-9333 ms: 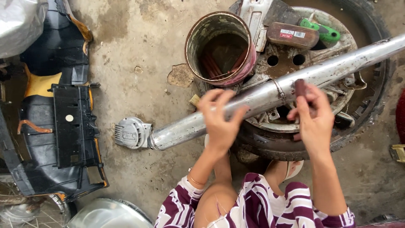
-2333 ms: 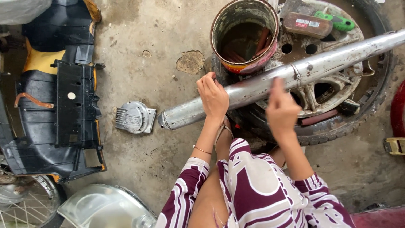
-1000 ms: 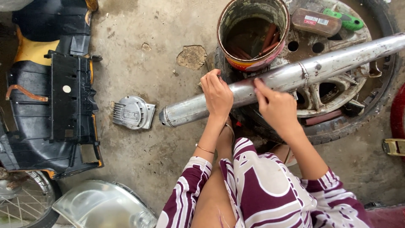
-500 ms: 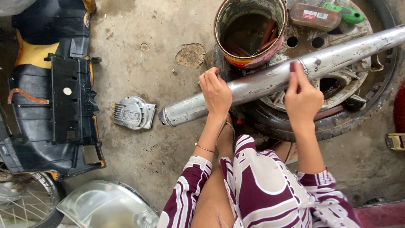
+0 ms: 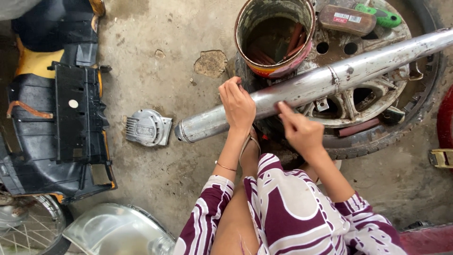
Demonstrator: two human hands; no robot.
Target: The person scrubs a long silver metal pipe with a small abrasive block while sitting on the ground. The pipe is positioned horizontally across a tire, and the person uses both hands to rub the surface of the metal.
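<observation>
Beyond both hands, a wheel with its tyre (image 5: pixel 406 127) lies flat on the concrete floor (image 5: pixel 160 42) and carries the work. Across the wheel, a long silver exhaust pipe (image 5: pixel 330 80) runs on a slant, its far end high to the right of the hands and its open near end (image 5: pixel 181 131) low to the left of the left hand.

Left of the hands, well apart, lies a black and yellow motorcycle body panel (image 5: pixel 61 118). Nearer the person on that side sits a clear curved cover (image 5: pixel 108 231), with a spoked wheel (image 5: pixel 23 226) beside it.

Just beyond the left hand stands a rusty round tin (image 5: pixel 275 35) with reddish pieces inside. Between the body panel and the near pipe end lies a small grey finned engine cover (image 5: pixel 147 127).

Left hand (image 5: pixel 238 106): forearm extended forward from the patterned sleeve, wrist straight, fingers curled over the upper side of the pipe, gripping it near its lower end. A thin bangle (image 5: pixel 225 166) sits on the forearm.

Right hand (image 5: pixel 302 132): forearm angled inward, index finger (image 5: pixel 284 109) extended with its tip touching the pipe just right of the left hand. The remaining fingers are loosely bent; the hand grips nothing visible.

Beyond the right hand, on the wheel, lie a brown block (image 5: pixel 347 19) and a green-handled tool (image 5: pixel 380 14).
</observation>
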